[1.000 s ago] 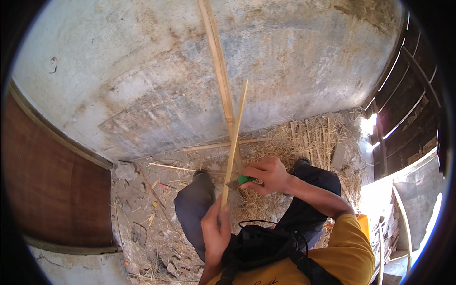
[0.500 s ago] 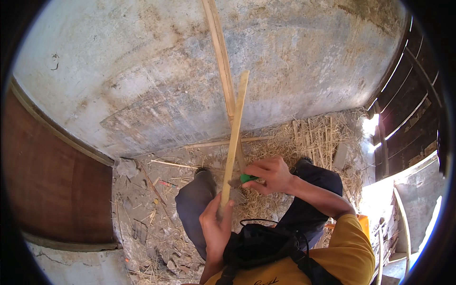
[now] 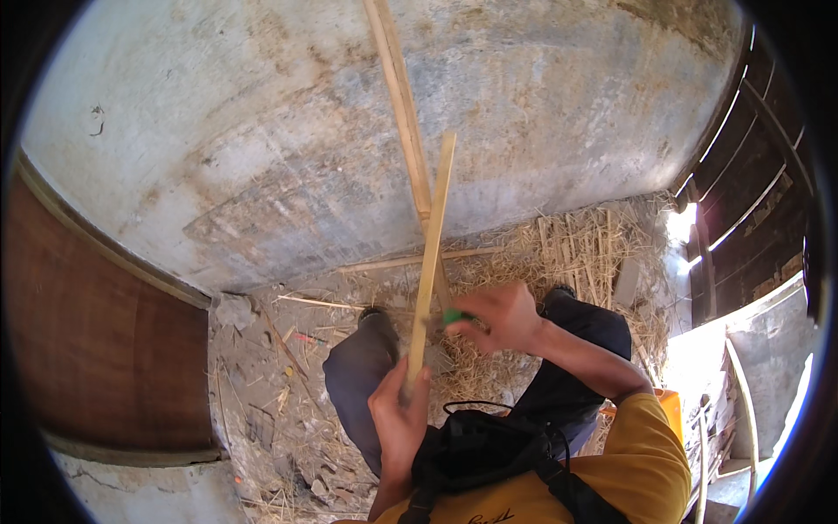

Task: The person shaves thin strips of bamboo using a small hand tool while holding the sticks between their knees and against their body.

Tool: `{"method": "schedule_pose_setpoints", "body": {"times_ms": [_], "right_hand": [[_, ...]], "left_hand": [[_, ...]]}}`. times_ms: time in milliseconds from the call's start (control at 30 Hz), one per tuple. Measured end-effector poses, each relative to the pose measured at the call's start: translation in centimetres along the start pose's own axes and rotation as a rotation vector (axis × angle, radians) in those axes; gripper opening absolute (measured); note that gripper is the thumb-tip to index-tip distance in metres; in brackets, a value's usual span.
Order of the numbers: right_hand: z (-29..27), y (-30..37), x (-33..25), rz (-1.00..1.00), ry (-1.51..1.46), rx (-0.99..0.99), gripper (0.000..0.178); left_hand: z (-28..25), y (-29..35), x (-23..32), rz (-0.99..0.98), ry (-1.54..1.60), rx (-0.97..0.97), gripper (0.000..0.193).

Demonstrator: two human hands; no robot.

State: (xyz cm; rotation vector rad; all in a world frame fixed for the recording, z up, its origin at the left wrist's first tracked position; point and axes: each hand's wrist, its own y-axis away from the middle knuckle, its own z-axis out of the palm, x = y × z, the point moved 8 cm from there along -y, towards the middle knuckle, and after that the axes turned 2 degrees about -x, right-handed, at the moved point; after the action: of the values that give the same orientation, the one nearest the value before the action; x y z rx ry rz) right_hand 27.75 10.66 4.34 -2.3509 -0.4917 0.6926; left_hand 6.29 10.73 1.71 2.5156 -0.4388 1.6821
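My left hand (image 3: 399, 412) is closed around the lower end of a long, flat, pale wooden strip (image 3: 434, 236), which tilts up and away toward the wall. Blurred by motion, my right hand (image 3: 504, 319) grips a small tool with a green handle (image 3: 454, 316). The tool's short dark end lies against or right beside the strip's right edge, a little above my left hand. Its exact kind cannot be made out.
A longer wooden pole (image 3: 403, 105) leans on the stained wall (image 3: 288, 148) behind the strip. Straw and shavings (image 3: 489, 271) litter the floor between my legs. A brown wooden panel (image 3: 105, 332) stands at left, dark slats (image 3: 759, 175) at right. A black bag (image 3: 476, 445) hangs at my waist.
My right hand and the green-handled tool have shifted very slightly and are now blurred. The left hand and the strip stay almost in place.
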Motion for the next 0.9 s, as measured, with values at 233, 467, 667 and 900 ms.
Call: {"method": "schedule_pose_setpoints", "body": {"times_ms": [233,467,667,900], "right_hand": [[-1.8,-0.6,4.0,0.185,-0.006,0.078,0.025],[-2.2,-0.7,4.4,0.149,0.029,0.08,0.023],[-2.3,-0.4,5.5,0.211,0.035,0.095,0.024],[-2.6,-0.2,6.7,0.302,0.029,0.111,0.026]], "left_hand": [[0.5,1.6,-1.7,-0.004,0.037,-0.033,0.033],[0.3,2.4,-1.8,-0.05,0.052,-0.062,0.034],[0.2,2.3,-1.3,0.073,0.069,-0.076,0.037],[0.2,2.3,-3.1,-0.107,-0.034,-0.255,0.031]]}}
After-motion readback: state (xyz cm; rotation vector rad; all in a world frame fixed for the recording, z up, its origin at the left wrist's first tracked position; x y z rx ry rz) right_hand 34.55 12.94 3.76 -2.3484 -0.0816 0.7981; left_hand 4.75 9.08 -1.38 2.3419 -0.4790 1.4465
